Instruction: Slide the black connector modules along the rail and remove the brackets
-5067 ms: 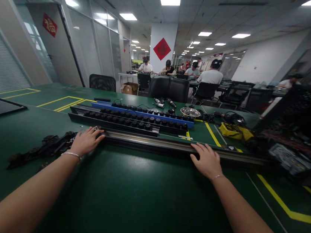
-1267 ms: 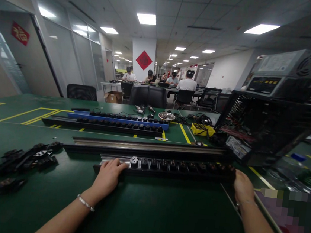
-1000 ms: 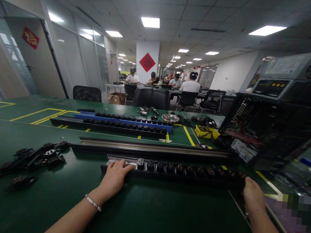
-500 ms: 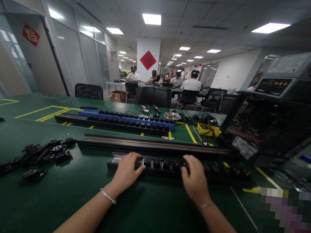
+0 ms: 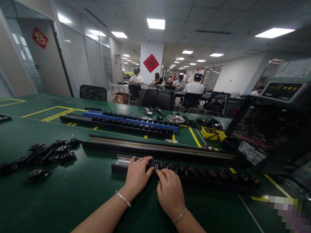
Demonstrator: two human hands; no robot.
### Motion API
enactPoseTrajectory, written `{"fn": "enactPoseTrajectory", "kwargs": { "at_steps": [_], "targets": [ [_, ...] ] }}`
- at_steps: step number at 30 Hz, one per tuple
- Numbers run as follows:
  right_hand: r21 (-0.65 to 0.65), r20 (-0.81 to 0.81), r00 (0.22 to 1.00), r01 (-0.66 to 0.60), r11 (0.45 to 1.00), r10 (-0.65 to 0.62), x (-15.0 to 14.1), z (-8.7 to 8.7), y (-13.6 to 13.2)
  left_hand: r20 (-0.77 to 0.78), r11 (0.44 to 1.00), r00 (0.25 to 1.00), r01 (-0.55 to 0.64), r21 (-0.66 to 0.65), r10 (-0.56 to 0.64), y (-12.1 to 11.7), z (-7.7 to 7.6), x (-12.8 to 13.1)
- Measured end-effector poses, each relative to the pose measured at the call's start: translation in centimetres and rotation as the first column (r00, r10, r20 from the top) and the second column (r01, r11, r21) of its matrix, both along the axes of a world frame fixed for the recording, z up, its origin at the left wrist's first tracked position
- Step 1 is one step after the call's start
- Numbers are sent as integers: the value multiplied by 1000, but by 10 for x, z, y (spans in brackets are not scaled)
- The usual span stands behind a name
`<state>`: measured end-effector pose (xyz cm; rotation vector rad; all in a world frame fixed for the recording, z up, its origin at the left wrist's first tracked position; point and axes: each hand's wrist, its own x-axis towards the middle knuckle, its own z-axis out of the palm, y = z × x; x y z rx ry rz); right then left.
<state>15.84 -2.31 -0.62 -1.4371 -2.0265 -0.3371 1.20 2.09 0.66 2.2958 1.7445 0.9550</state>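
Observation:
A long black socket strip (image 5: 210,174) filled with black socket modules lies across the green table in front of me. My left hand (image 5: 136,175) rests on its left part, fingers curled over the first sockets. My right hand (image 5: 169,191) lies right beside it, fingers bent onto the strip's near edge and the neighbouring sockets. The two hands almost touch. The fingertips are hidden against the dark strip, so whether they pinch a module cannot be made out. An empty metal rail (image 5: 157,147) runs parallel just behind the strip.
Loose black socket modules (image 5: 39,154) lie at the left. Two more filled strips, one black (image 5: 115,125) and one blue (image 5: 132,120), sit further back with a metal bowl (image 5: 175,119). An open computer case (image 5: 283,131) stands at the right. People sit at a far table.
My right hand has slid left along the strip from its right end until it lies beside my left hand. The left hand shifted slightly right onto the first sockets.

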Motion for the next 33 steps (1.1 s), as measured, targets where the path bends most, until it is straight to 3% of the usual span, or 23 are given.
{"fn": "enactPoseTrajectory", "kwargs": {
  "at_steps": [19, 33],
  "targets": [
    [-39, -29, 1000, 4, 999, -5, -3, 4, 4, -6, 1000, 1000, 6, 22, -6, -3, 5, 4],
    [-29, -18, 999, 26, 999, -26, 0, 2, 9, -1, 996, 998, -67, 59, 67, -4, 3, -11]
  ]
}}
